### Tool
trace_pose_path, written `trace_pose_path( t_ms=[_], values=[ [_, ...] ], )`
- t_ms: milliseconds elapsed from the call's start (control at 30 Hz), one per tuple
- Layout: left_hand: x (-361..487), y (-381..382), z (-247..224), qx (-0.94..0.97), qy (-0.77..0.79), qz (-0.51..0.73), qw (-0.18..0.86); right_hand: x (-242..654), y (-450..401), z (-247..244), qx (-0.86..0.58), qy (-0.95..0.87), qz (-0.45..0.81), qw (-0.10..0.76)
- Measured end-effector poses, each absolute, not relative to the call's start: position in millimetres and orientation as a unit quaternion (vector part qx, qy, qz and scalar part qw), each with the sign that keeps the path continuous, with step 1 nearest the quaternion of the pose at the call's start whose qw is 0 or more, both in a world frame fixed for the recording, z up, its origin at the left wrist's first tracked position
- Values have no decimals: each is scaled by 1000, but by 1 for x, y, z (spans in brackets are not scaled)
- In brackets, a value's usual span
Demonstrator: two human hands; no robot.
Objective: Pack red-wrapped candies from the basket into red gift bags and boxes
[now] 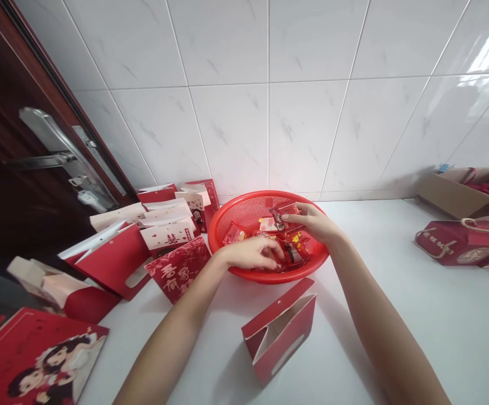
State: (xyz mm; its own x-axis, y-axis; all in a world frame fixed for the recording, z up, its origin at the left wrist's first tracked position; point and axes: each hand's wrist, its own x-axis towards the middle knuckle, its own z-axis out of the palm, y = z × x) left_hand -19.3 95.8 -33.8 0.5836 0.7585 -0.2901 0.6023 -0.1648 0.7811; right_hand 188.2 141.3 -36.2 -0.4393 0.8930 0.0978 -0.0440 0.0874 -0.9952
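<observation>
two bare hands work in a red basket on a white worktop. the right hand, thumb and fingers nearly closed, pinches a red packet at the basket's far right; the left hand, half curled, dips among other packets at the basket's front, any hold hidden. an open bag stands before the basket. light pinches at wrapper edges, wrists off the basket's rim, should part packets cleanly.

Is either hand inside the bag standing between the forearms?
No: the left hand and right hand are both at the red basket of packets.
</observation>
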Motion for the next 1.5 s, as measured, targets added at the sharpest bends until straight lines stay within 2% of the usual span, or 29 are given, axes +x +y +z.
trace_pose_path(
  t_ms=[133, 200, 400, 600, 833, 1033, 1100, 1233, 1367, 1500],
  values=[
    [-23, 101, -35, 646, 481, 288, 518, 190, 141, -34, -342, -608, 584, 415],
    [-25, 103, -37, 591, 475, 339, 557, 191, 140, -32, -336, -603, 591, 417],
    [-29, 105, -39, 518, 484, 367, 603, 193, 139, -29, -328, -593, 601, 424],
    [-28, 101, -34, 533, 498, 385, 565, 195, 140, -30, -335, -600, 599, 411],
    [-30, 104, -40, 643, 509, 319, 475, 195, 141, -31, -340, -605, 601, 396],
    [-44, 109, -41, 716, 636, 206, 203, 194, 144, -39, -348, -603, 601, 393],
    [-49, 113, -40, 706, 660, 196, 163, 193, 144, -40, -361, -604, 592, 393],
    [-51, 117, -39, 712, 679, 115, 136, 191, 142, -39, -366, -603, 584, 402],
    [-48, 115, -43, 748, 643, -4, 165, 191, 141, -38, -360, -601, 585, 408],
    [-48, 112, -43, 778, 592, -63, 200, 191, 141, -40, -366, -602, 577, 413]
  ],
)
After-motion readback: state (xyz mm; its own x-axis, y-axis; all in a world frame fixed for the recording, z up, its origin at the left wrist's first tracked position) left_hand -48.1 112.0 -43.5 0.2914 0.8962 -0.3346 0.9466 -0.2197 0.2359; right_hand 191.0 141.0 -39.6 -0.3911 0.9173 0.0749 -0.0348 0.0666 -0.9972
